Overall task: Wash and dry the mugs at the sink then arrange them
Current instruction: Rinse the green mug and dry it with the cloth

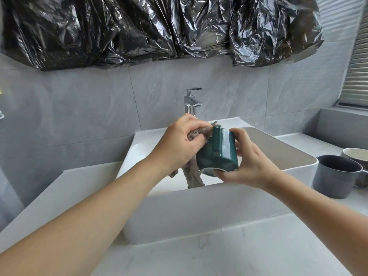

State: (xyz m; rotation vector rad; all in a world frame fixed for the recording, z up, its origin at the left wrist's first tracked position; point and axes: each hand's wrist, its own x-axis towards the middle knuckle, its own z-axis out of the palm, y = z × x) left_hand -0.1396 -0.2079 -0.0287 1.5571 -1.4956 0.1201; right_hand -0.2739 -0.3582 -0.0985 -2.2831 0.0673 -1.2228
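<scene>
**Coach:** Your right hand (250,164) has the dark green mug (218,151) clamped by its closed end, fingers curled under the base and thumb over the glazed wall, so the mug lies on its side above the white basin (258,145) with its mouth turned toward the tap (192,101). Your left hand (180,143) is bunched tight around the grey cloth (194,177), pushing a wad of it against the mug's far end while the loose tail hangs down into the basin.

**Operator:** So am I drying or washing?

**Coach:** I see no water running, so I judge you are drying. I can't tell how far the cloth reaches inside; the mouth faces away from the camera.

**Operator:** What should I watch?

**Coach:** Turn the mug with your right hand and keep the cloth hand steady, so the wad sweeps the whole inner wall. Work around the handle too; it sits uppermost, right beside your left knuckles, and water likes to hide where it joins the body.

**Operator:** Any risk?

**Coach:** Wet glaze is slippery, and your hold is on the base only. Stay over the basin. Gather up that trailing tail so it doesn't soak. When this one is dry, set it near the grey mug (336,176) and the cream-lined mug (356,155) on the counter (310,143) to your right.
</scene>
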